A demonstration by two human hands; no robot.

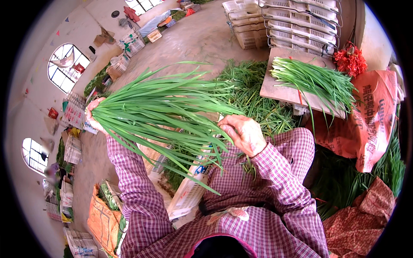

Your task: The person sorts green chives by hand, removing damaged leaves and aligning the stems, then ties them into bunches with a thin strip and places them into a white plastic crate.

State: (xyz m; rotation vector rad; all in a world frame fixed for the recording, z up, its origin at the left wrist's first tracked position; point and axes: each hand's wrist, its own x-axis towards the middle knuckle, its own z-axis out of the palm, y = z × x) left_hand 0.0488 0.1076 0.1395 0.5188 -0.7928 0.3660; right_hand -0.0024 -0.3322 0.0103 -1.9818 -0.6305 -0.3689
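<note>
A large bunch of garlic chives (159,103) fans out across the middle of the view, its long flat green leaves spreading to the right. My left hand (95,112) is closed round its gathered end at the left. At the loose leaf tips, my right hand (244,132) has thumb and fingers pinched together on a leaf or a few leaves. A second bunch of chives (314,79) lies on a board (269,88) at the right, pale stem ends toward the upper left.
Loose leaves (271,114) pile up beyond my right hand. White plastic crates (299,26) stack behind the board, beside a bundle of red ties (350,60). A red woven sack (374,120) covers more greens at the right. Another white crate (189,198) stands by my lap; an orange sack (103,219) sits left.
</note>
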